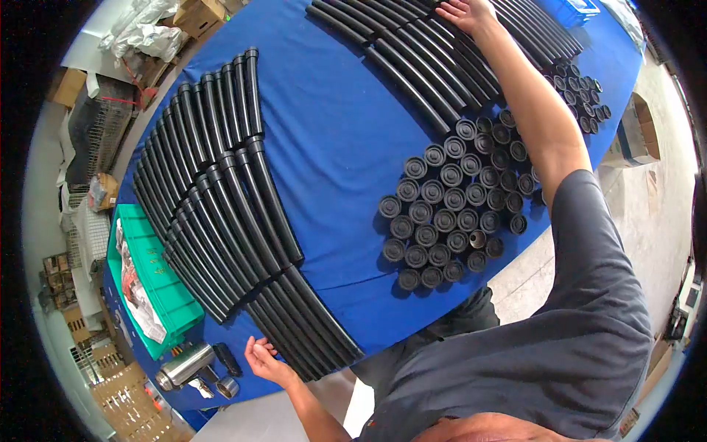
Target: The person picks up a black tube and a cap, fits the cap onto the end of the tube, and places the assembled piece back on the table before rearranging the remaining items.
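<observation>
My right hand (465,15) reaches across the far group of black tubes (423,81), its fingers spread at the upper edge of the view. It holds nothing that I can see; contact with the tubes cannot be made out. At the near side, my left hand (266,362) is beside the ends of the nearest row of black tubes (305,324), fingers loosely bent and apart, nothing visible in them. More black tubes (213,132) with collared ends lie in overlapping rows on the left. Many round black caps (443,219) stand grouped under and beside my right arm.
A blue cloth (331,162) covers the table. On its left stand a green crate (163,283) with plastic bags and a silver metal cylinder (185,366). A blue basket (574,11) is at the far right; a cardboard box (637,132) stands beyond the edge.
</observation>
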`<state>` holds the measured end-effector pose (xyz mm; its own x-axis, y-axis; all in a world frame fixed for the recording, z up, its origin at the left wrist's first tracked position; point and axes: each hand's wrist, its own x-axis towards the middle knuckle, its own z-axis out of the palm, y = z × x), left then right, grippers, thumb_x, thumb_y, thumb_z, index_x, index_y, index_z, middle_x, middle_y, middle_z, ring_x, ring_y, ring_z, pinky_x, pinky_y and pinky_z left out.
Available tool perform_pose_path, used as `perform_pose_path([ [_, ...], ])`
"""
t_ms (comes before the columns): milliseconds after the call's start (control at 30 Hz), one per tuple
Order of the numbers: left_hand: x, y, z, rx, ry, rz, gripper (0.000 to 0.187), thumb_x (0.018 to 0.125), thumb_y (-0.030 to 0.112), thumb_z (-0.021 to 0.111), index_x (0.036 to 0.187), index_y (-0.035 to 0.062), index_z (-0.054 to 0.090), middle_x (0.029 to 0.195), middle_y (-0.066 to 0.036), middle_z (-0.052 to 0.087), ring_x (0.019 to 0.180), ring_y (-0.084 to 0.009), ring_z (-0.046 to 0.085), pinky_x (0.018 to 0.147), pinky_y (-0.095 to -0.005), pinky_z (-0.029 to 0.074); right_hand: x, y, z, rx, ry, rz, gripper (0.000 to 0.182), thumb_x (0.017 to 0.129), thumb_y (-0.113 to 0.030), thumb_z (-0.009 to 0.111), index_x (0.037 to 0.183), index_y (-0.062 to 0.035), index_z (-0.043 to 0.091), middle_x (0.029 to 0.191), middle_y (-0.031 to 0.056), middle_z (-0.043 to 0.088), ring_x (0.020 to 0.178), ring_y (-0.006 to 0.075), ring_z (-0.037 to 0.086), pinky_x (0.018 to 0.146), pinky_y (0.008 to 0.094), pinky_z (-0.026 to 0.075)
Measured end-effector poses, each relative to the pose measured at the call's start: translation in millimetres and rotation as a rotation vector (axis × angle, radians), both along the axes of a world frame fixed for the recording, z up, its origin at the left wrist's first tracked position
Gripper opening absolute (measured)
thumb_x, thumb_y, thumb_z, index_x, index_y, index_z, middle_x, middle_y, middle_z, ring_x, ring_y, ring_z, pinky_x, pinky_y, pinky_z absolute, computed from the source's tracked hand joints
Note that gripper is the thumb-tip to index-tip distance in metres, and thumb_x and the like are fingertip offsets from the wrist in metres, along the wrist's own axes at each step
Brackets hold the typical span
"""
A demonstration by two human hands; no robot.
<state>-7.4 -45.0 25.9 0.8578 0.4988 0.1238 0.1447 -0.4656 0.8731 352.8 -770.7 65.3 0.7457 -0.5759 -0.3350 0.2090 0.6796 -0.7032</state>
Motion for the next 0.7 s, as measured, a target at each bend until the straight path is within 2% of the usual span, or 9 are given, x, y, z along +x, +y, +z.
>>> perform_pose_path([
  [133, 0.2, -1.7, 1.0, 0.017, -0.001, -0.017, 0.037, 0.104, 0.032, 0.056, 0.121, 0.0004, 0.062, 0.093, -0.004, 0.064, 0.076, -0.0092, 0.052, 0.064, -0.0239, 0.041, -2.1, -0.5, 2.8, 0.092, -0.016, -0.013, 0.088, 0.105, -0.051, 0.046, 0.159, 0.0039, 0.003, 0.167, 0.0256, 0.009, 0.152, 0.0411, 0.020, 0.122, 0.0522, 0.027],
  [267, -0.3, -1.6, 0.2, 0.012, -0.005, -0.018, 0.037, 0.104, 0.033, 0.056, 0.122, 0.0002, 0.062, 0.093, -0.003, 0.063, 0.076, -0.0090, 0.052, 0.064, -0.0237, 0.041, -6.2, 8.9, 12.7, 0.033, 0.008, 0.029, 0.088, 0.105, -0.050, 0.047, 0.159, 0.0040, 0.004, 0.166, 0.0259, 0.008, 0.152, 0.0416, 0.020, 0.123, 0.0528, 0.026],
  [500, -0.6, 1.1, -2.2, 0.005, -0.018, -0.028, 0.039, 0.103, 0.034, 0.058, 0.122, 0.0004, 0.062, 0.092, -0.003, 0.063, 0.075, -0.0089, 0.052, 0.064, -0.0232, 0.041, 7.1, -5.0, 1.4, 0.133, -0.032, 0.052, 0.089, 0.105, -0.049, 0.047, 0.160, 0.0011, -0.002, 0.167, 0.0240, 0.003, 0.150, 0.0496, 0.017, 0.122, 0.0565, 0.026],
  [600, -0.1, 1.0, -2.4, 0.007, -0.014, -0.022, 0.039, 0.104, 0.034, 0.058, 0.122, 0.0000, 0.061, 0.091, -0.003, 0.063, 0.075, -0.0087, 0.052, 0.064, -0.0231, 0.040, 5.2, 2.1, 1.9, 0.093, -0.095, -0.002, 0.084, 0.106, -0.046, 0.043, 0.160, -0.0015, -0.003, 0.168, 0.0230, 0.000, 0.150, 0.0510, 0.015, 0.122, 0.0580, 0.026],
  [700, -0.3, -0.1, -0.7, 0.024, 0.000, -0.026, 0.039, 0.104, 0.034, 0.057, 0.122, -0.0004, 0.061, 0.091, -0.003, 0.063, 0.074, -0.0084, 0.051, 0.063, -0.0229, 0.040, 10.7, 0.4, 2.4, 0.140, -0.105, -0.031, 0.074, 0.109, -0.041, 0.037, 0.161, -0.0065, -0.002, 0.168, 0.0222, -0.004, 0.151, 0.0490, 0.013, 0.122, 0.0587, 0.026],
])
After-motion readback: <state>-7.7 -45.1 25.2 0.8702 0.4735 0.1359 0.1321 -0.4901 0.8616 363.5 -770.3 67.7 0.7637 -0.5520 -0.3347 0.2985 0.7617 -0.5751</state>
